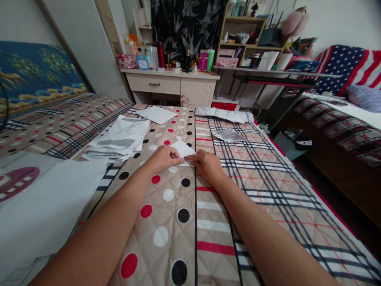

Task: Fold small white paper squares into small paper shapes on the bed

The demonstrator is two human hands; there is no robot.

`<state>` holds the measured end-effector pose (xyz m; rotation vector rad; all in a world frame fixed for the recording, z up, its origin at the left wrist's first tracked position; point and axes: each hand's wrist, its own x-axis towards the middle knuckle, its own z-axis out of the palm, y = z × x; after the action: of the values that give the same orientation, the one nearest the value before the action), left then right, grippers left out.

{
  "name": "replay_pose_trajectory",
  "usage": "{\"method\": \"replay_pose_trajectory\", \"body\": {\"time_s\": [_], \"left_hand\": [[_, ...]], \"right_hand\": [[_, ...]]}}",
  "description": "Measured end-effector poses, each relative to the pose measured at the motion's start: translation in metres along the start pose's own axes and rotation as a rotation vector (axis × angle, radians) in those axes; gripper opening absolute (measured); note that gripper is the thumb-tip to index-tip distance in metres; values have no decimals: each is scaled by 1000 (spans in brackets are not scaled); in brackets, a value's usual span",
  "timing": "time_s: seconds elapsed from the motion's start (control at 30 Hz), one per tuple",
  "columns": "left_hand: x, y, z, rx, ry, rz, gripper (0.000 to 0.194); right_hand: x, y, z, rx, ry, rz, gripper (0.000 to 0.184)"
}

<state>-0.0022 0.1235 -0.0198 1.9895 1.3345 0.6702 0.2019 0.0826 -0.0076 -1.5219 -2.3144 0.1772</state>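
A small white sheet of paper (182, 148) lies on the patterned quilt (168, 195), partly covered by both hands. My left hand (164, 158) is closed at the paper's left side, its thumb and fingers pinched on the near edge. My right hand (207, 163) is closed on the right side, with the index finger stretched across the near edge and the other fingers curled. Dark marks show on the paper between the fingertips. Beyond my hands lies another white sheet (157, 114). To the left sits a stack of printed papers (120, 137).
A large white plastic bag (44, 214) fills the near left. A silvery plastic wrapper (228, 136) and a folded white strip (224, 114) lie on the right. Past the bed stand a white dresser (169, 82) and a desk (274, 72) with shelves.
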Motion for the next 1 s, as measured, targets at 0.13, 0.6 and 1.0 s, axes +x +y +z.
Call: {"method": "replay_pose_trajectory", "body": {"time_s": [0.13,0.6,1.0], "left_hand": [[-4,2,-15,-44,-141,-87,26],[-6,13,-14,9,-89,-200,23],[-4,13,-23,201,-218,-212,18]], "right_hand": [[-1,0,-2,-37,-18,-18,30],[2,-2,3,5,-33,54,26],[0,11,-16,102,-7,253,49]]}}
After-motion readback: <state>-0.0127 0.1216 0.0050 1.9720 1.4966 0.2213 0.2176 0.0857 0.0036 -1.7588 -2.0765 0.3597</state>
